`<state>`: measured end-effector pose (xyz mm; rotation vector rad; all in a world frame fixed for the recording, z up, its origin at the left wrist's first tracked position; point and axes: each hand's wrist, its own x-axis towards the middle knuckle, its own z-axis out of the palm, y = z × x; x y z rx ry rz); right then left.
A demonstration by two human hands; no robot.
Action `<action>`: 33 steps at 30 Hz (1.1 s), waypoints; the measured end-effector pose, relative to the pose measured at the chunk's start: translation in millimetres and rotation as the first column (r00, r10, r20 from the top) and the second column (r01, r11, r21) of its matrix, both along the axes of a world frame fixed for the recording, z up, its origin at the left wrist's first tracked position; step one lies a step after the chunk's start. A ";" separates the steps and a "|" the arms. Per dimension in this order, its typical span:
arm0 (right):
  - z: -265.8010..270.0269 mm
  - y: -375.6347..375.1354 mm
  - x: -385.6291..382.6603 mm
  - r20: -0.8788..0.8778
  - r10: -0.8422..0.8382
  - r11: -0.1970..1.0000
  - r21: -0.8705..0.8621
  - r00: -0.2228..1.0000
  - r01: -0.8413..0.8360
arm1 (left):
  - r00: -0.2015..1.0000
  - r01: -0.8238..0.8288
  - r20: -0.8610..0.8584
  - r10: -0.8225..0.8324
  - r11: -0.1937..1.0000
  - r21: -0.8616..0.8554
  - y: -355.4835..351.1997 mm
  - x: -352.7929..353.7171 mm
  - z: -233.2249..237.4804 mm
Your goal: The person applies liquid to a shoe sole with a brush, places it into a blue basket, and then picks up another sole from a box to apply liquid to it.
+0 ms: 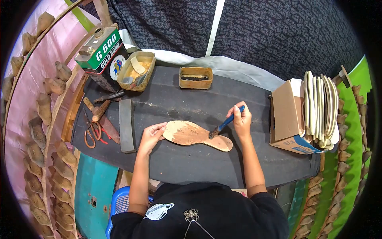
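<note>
A tan shoe sole (pixel 187 132) lies across the middle of the dark work table, its wide end to the left. My left hand (pixel 153 134) pinches that wide end by its edge. In my right hand (pixel 241 118) is a blue-handled brush (pixel 226 122), gripped by the handle and slanting down to the left. Its dark tip meets the sole near the narrow part. Darker, patchy wet-looking marks cover part of the sole's surface. Beyond it stands a small tan tub (pixel 195 78) with something dark inside.
At the left are a G 600 Gold Bond can (pixel 104 55), a plastic container (pixel 137 71), a hammer (pixel 101 110), scissors (pixel 90 133) and a long grey block (pixel 127 125). A cardboard box (pixel 287 113) with stacked soles (pixel 320 107) stands right. Shoe lasts (pixel 38 129) line side racks.
</note>
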<state>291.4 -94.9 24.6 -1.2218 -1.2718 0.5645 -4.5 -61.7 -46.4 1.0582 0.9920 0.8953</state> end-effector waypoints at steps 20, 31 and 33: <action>1.8 -27.2 25.4 0.072 -0.069 0.993 0.100 0.995 0.062 | 0.999 -0.004 -0.054 0.003 1.000 -0.011 -2.0 0.8 7.7; 20.7 35.2 -5.4 -0.475 0.035 0.957 0.268 0.879 0.107 | 0.979 -0.186 0.075 0.188 0.982 -0.036 2.4 -3.5 5.7; 20.8 55.9 -10.6 -0.469 0.071 0.943 0.319 0.881 0.094 | 0.961 -0.228 0.150 0.234 0.972 -0.057 3.9 -4.5 4.5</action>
